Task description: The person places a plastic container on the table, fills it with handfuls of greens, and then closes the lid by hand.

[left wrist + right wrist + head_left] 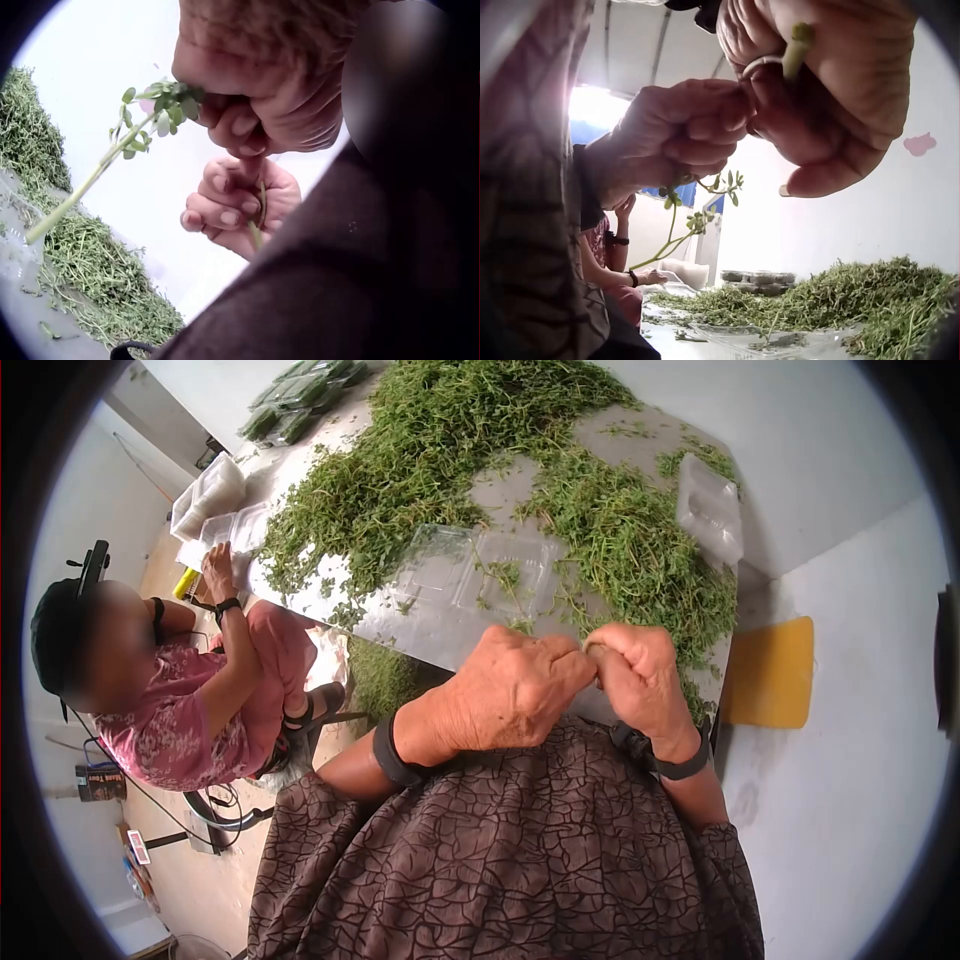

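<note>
In the head view my two hands meet in front of my chest, over the table's near edge. My left hand (520, 685) grips a leafy sprig (90, 184) with a thick pale stem and small oval leaves, like purslane, jutting from the fist. A green stem (795, 54) pokes out of my right hand (640, 665), whose curled fingers and thumb pinch it. The fingertips of both hands touch. Just beyond them lies an open clear plastic tray (510, 565) with a few sprigs in it.
Heaps of greens (470, 435) spread over the table (440, 645). Filled packs (305, 395) stand at the far left, a stack of empty trays (208, 495) nearer. At right are another clear tray (710, 510) and a yellow panel (770, 675). Another person (190, 700) sits at left.
</note>
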The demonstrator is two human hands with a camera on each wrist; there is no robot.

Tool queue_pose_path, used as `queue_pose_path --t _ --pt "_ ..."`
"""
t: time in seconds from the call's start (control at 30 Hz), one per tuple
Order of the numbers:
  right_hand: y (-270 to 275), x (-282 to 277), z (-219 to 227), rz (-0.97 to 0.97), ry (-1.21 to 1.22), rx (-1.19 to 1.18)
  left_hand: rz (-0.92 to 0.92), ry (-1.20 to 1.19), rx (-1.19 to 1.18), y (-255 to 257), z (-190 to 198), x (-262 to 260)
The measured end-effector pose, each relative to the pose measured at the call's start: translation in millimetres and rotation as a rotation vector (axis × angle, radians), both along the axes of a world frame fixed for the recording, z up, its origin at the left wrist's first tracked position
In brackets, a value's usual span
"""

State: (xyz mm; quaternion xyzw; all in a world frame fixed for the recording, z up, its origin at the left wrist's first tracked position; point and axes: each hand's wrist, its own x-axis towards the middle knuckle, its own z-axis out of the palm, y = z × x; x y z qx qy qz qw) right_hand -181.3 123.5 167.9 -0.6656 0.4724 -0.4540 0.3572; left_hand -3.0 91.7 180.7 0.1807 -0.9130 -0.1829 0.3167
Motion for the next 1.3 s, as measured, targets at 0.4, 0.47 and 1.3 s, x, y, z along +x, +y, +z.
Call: queue_pose_path --t 0.4,0.47,1.3 --pt "-7.6 -9.4 -16.5 -0.192 -0.378 0.234 0.249 0.703 0.958 -75.7 -38.5 14.9" --pt "-8.8 -10.3 -19.6 -0.199 -0.377 0.250 0.277 0.663 0.955 -87.6 -55.2 12.1" --pt "87.6 -95.4 -49.3 -0.611 0.176 0.514 0.530 0.135 0.205 -101.5 -129.0 40.1"
